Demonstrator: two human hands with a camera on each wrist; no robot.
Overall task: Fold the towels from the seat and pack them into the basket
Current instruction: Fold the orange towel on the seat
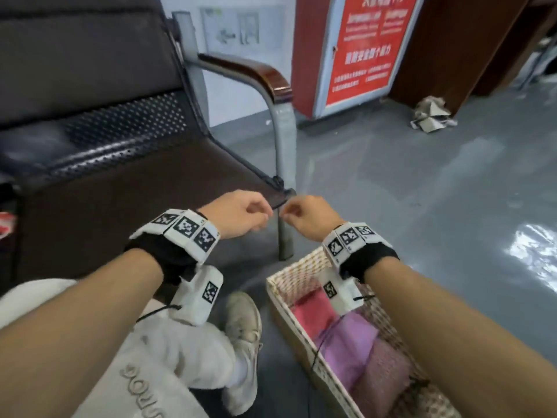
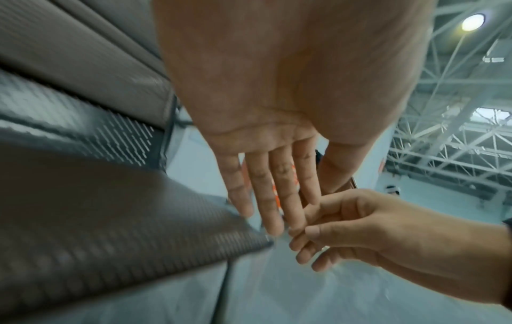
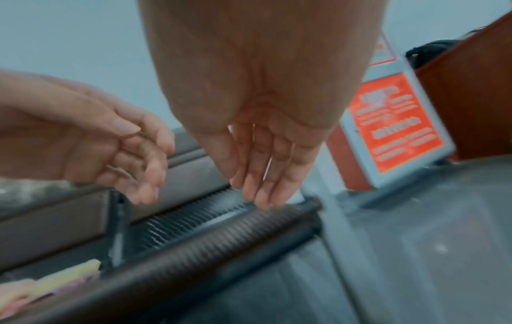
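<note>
My left hand (image 1: 259, 214) and right hand (image 1: 289, 215) hover close together over the front right corner of the dark perforated seat (image 1: 120, 212). Neither holds anything. In the left wrist view the left hand's fingers (image 2: 263, 193) are straight and the right hand (image 2: 332, 230) hangs loosely curled, touching them. The right wrist view shows the right hand's fingers (image 3: 263, 175) relaxed and pointing down. The wicker basket (image 1: 280, 285) stands on the floor at lower right, holding a folded pink towel (image 1: 313, 309), a purple towel (image 1: 352, 342) and a mauve towel (image 1: 382, 375). No towel lies on the visible part of the seat.
The bench's armrest (image 1: 256, 73) and grey leg (image 1: 284, 176) stand just beyond my hands. My knee and white shoe (image 1: 244, 327) are left of the basket. A red notice board (image 1: 361, 46) and crumpled paper (image 1: 431, 116) are farther back. Pale yellow and pink cloth (image 3: 55, 278) shows beside the seat.
</note>
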